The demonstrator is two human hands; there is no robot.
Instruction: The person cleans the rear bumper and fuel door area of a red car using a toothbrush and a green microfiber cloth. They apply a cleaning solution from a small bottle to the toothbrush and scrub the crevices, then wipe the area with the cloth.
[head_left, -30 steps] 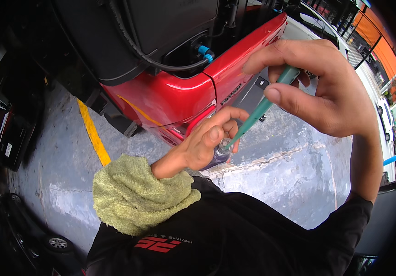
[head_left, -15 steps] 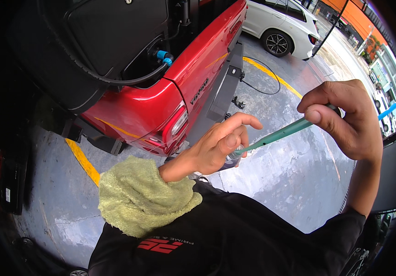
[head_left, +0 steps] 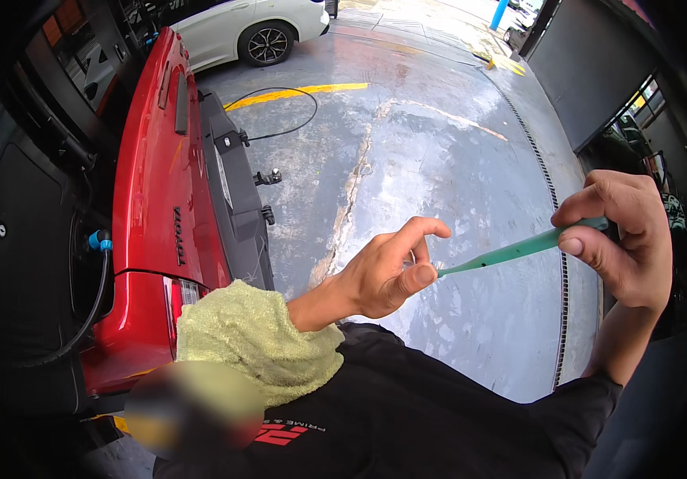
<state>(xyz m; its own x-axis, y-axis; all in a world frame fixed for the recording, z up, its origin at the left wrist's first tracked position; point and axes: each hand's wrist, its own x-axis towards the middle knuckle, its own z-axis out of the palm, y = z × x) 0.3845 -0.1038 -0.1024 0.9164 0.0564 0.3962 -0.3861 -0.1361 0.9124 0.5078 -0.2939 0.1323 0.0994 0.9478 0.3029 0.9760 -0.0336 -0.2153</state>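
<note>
In the middle, my left hand point(head_left: 391, 275) is half curled, its index finger bent above the thumb. Its lower fingers are hidden, and I cannot make out what they hold. Further right, my right hand point(head_left: 627, 239) pinches the wide end of a translucent green tapering strip point(head_left: 503, 255) between thumb and fingers. The strip slants down leftward, its narrow tip at my left thumb; whether it touches cannot be told. A yellow-green towel point(head_left: 260, 335) is draped over my left forearm.
A red vehicle point(head_left: 148, 176) with a dark rear bumper point(head_left: 228, 191) stands at left. Behind it is a white car point(head_left: 224, 32). A thin black cable point(head_left: 311, 100) loops on the grey floor point(head_left: 407, 160). A drain grate point(head_left: 547, 184) runs along the right.
The view has swung right, so the red vehicle sits further left. My hands still face each other with the green strip between them. A see-through thing under my left hand no longer shows.
</note>
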